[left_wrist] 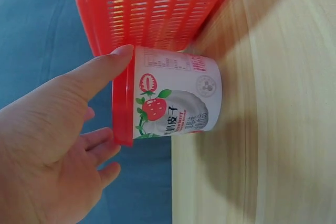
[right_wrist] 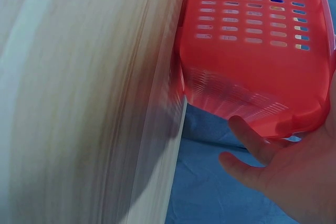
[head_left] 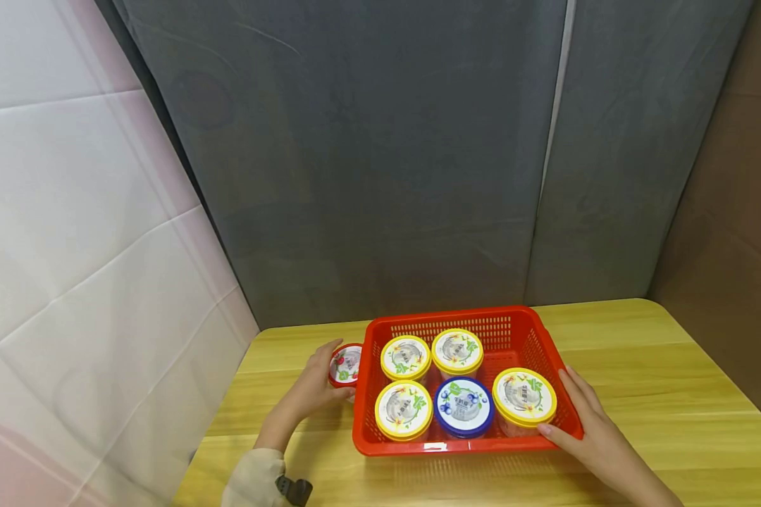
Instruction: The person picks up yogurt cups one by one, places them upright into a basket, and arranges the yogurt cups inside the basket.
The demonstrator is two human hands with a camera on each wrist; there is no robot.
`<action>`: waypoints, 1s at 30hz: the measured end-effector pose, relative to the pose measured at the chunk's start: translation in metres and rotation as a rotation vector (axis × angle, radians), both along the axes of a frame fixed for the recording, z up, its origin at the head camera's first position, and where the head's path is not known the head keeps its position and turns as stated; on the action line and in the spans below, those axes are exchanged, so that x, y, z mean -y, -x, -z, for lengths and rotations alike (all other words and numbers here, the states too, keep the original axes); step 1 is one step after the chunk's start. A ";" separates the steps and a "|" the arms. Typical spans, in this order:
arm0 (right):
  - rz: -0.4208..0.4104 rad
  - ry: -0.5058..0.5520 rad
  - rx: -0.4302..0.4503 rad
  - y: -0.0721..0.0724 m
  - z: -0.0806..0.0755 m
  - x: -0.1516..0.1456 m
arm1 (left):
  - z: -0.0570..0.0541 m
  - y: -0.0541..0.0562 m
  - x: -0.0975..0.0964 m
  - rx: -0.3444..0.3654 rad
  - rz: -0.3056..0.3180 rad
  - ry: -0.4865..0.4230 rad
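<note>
My left hand [head_left: 317,384] holds a strawberry cup [left_wrist: 176,95] by its red lid, thumb on one side and fingers on the other. The white cup, printed with a strawberry, stands upright on the table just outside the left end of a red plastic basket [head_left: 412,448]. At the basket's right end, my right hand [head_left: 592,426] grips the rim, thumb over the front corner and fingers along the outer side. Inside the basket are several yellow-lidded cups [head_left: 524,396] and one blue-lidded cup [head_left: 463,406] with blueberries printed on top.
The basket and cups are on a light wood-grain table [head_left: 666,394]. A dark grey curtain [head_left: 368,155] hangs behind it, a white cloth panel [head_left: 89,232] stands on the left and a brown panel [head_left: 735,232] on the right.
</note>
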State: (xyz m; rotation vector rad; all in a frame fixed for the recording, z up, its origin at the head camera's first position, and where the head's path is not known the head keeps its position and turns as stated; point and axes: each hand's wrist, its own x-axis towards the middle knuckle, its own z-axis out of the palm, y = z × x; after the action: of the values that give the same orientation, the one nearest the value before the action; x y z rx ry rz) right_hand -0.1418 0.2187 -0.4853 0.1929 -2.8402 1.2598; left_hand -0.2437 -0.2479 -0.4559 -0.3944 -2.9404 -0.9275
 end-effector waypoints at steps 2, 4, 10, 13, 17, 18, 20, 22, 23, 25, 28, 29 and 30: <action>0.000 0.002 -0.007 0.000 0.000 0.000 | 0.001 0.000 0.000 -0.002 0.000 -0.002; -0.001 0.003 -0.007 0.000 0.000 0.001 | 0.003 0.001 0.000 -0.007 -0.001 -0.002; -0.001 -0.005 0.005 0.000 0.000 0.001 | 0.005 0.000 0.001 -0.025 -0.003 0.005; -0.001 -0.004 -0.001 0.000 0.000 0.001 | 0.005 -0.002 0.002 -0.034 -0.002 0.009; -0.001 -0.002 0.004 0.000 0.000 0.001 | 0.004 -0.004 0.004 -0.043 -0.001 -0.001; -0.001 -0.003 0.004 0.000 0.000 0.001 | 0.003 -0.005 0.004 -0.045 -0.003 -0.005; -0.001 -0.006 0.005 0.000 0.000 0.001 | 0.002 -0.007 0.006 -0.041 -0.015 -0.010; -0.001 -0.008 0.004 0.000 0.000 0.001 | 0.000 -0.009 0.009 -0.044 -0.026 -0.011; -0.001 -0.009 0.007 0.000 0.000 0.001 | -0.001 -0.010 0.011 -0.045 -0.034 -0.011; 0.000 -0.010 0.010 0.000 0.000 0.000 | -0.003 -0.012 0.014 -0.064 -0.046 -0.011; 0.001 -0.010 0.007 0.000 0.001 0.000 | -0.008 -0.013 0.020 -0.108 -0.057 -0.011; 0.001 -0.010 0.008 0.000 0.001 0.000 | -0.009 -0.013 0.021 -0.112 -0.066 -0.016; 0.001 -0.012 0.006 0.000 0.001 0.000 | -0.011 -0.013 0.023 -0.125 -0.070 -0.017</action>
State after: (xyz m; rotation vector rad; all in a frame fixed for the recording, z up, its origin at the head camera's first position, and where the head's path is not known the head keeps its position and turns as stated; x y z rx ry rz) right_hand -0.1422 0.2190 -0.4860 0.1889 -2.8532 1.2457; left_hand -0.2303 -0.2708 -0.4449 -0.3331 -2.8123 -0.8842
